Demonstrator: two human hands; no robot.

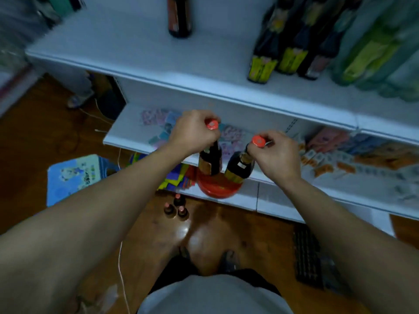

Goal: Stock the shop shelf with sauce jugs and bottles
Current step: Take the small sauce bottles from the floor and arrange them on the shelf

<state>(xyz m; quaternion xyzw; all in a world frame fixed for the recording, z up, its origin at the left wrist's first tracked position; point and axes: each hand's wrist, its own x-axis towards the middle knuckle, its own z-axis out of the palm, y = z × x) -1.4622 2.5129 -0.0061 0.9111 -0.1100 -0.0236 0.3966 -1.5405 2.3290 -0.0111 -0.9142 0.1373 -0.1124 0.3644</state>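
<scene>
shelf (127,48) is the biggest thing in view, a white upper board with 1 lone bottle (179,19) at the back and a row (278,53) of dark, yellow-labelled bottles to the right. bare board lies between them. green bottles (374,55) blur at the far right. below the board's lip, the left hand (192,132) has its fingers curled round the neck of the left bottle (210,160). the right hand (277,155) pinches the neck of the right bottle (240,168). both grips sit just under the red caps (212,124). the 2 bottles seem lifted in front of the lower shelf (127,132), near each other but apart, above a red tub (217,189). 3 floor bottles (176,207) stand by the feet. to do this lift well, i'd bring both up clear of the lip and keep them upright and apart so they don't knock. then set the bases flat on the bare stretch beside the row, labels outward, and let go 1 at a time.
</scene>
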